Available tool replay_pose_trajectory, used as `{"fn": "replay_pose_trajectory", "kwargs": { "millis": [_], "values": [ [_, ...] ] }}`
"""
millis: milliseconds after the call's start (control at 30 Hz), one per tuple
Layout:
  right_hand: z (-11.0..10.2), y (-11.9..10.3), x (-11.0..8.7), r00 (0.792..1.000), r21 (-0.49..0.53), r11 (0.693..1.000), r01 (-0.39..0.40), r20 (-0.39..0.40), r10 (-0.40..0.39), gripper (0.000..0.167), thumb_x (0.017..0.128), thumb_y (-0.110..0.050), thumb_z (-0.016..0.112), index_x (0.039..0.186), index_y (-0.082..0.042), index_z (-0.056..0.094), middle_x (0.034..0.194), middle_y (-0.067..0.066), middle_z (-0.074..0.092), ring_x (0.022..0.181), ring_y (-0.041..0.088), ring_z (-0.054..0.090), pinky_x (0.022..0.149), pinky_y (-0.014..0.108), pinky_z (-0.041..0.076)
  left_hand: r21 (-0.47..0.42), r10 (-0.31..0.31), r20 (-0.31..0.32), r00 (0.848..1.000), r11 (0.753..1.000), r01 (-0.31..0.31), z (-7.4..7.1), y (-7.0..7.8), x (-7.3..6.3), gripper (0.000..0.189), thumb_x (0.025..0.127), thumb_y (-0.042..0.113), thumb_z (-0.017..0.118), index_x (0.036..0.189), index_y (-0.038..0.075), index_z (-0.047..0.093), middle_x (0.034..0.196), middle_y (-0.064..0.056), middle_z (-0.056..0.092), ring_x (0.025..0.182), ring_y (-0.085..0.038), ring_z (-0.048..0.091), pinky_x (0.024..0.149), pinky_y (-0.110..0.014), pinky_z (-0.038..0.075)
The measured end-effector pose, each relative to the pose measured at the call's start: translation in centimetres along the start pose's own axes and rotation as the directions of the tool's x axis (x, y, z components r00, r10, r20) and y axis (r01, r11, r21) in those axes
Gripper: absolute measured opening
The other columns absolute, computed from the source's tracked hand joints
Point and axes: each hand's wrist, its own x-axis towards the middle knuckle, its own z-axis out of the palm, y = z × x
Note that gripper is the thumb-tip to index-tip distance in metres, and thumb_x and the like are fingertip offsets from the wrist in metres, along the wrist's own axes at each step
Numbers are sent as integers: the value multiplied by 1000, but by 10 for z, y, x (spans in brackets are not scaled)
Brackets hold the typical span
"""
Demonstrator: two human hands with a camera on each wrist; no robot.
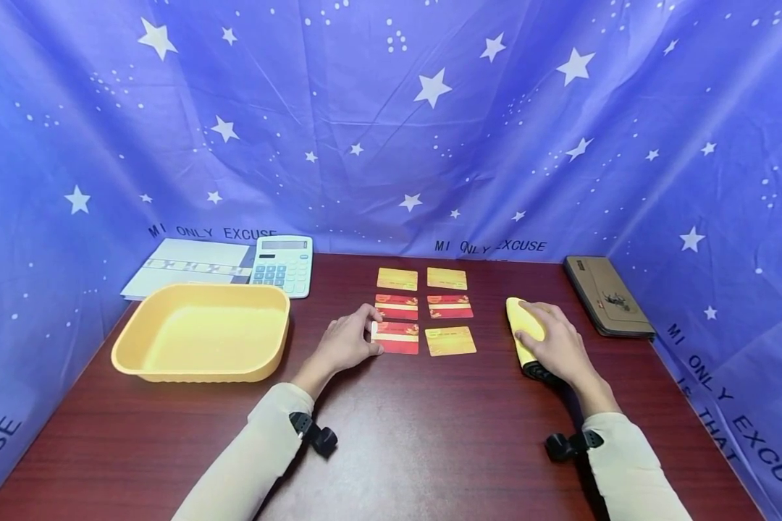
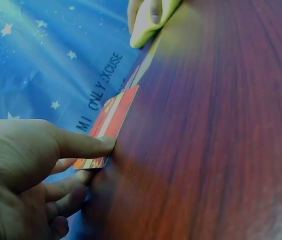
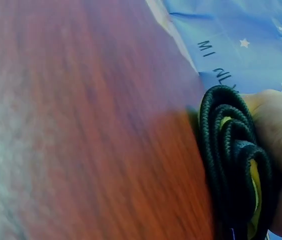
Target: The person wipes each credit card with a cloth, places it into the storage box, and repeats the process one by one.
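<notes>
My left hand (image 1: 347, 341) pinches the left edge of a red card with a pale stripe (image 1: 397, 338) in the front row, thumb on the near corner and fingertips at the far one. In the left wrist view the thumb presses this red card's (image 2: 116, 115) edge. Beside it lies a yellow card (image 1: 451, 341); behind are two red cards (image 1: 450, 307) and, farther back, two yellow cards (image 1: 397, 279). To the right, my right hand (image 1: 557, 344) grips a folded yellow cloth with black edging (image 1: 525, 323). Its rolled layers (image 3: 221, 150) show in the right wrist view.
A yellow plastic basin (image 1: 202, 365) stands at the left of the dark red table (image 1: 417, 434). Behind it are a calculator (image 1: 283, 268) and a white box-like object (image 1: 189, 253). A brown wallet (image 1: 609, 297) lies at the right edge. Starry blue curtain (image 1: 391, 145) encloses the table.
</notes>
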Motion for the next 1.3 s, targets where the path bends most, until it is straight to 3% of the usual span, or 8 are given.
{"fn": "replay_pose_trajectory", "kwargs": {
  "millis": [133,233,400,633,833,933,1133,1300],
  "values": [
    [-5,-1,-4,999,30,999,19,-30,-18,59,90,-21,77,145,-11,58,142,23,55,124,48,57,94,71,50,-48,26,-26,999,998,-27,2,1,-2,49,76,19,91,115,24,62,91,7,67,76,-10,60,73,-33,50],
    [-8,-3,-5,998,43,999,32,-64,-29,58,89,-19,78,143,-11,60,140,23,56,124,47,57,94,69,50,-160,46,-66,997,985,-56,3,-1,-2,45,77,9,89,114,21,64,91,4,67,77,-7,62,74,-28,54],
    [-11,-6,-4,991,58,996,65,-122,-57,57,88,-16,78,142,-10,61,139,22,58,124,46,57,93,67,49,-382,58,-124,991,918,-102,0,-1,-1,42,82,-6,78,116,17,66,93,-5,72,78,-13,71,70,-25,64],
    [-12,-21,1,971,104,987,124,-216,-99,57,85,-11,80,140,-10,64,136,20,62,123,41,59,96,53,49,-551,75,-175,982,819,-161,-11,7,2,48,86,-10,72,128,11,64,101,-16,76,83,-29,78,70,-34,69],
    [-13,-42,9,949,166,968,188,-284,-136,59,84,-7,82,140,-11,65,136,18,63,124,38,59,100,14,41,-628,49,-282,958,746,-223,-22,17,8,46,87,-8,75,130,7,67,101,-21,78,86,-34,78,77,-36,70],
    [-13,-55,14,938,202,952,228,-307,-160,59,83,-4,82,139,-11,66,136,17,63,123,35,59,100,2,34,-645,20,-322,947,728,-234,-26,22,11,45,88,-6,75,130,9,68,99,-22,78,89,-37,78,79,-40,69],
    [-12,-84,22,921,250,926,285,-340,-192,60,82,-3,83,138,-12,66,138,14,64,125,31,58,102,0,36,-654,-19,-356,934,719,-235,-33,29,12,44,90,-4,72,131,12,69,100,-21,79,90,-33,79,79,-35,69],
    [-9,-109,28,904,291,897,334,-368,-218,61,81,-2,83,139,-13,66,140,14,63,128,31,58,103,2,38,-662,-5,-377,926,701,-266,-39,33,13,44,92,-6,69,133,9,68,101,-22,79,90,-33,79,77,-31,69]
  ]
}}
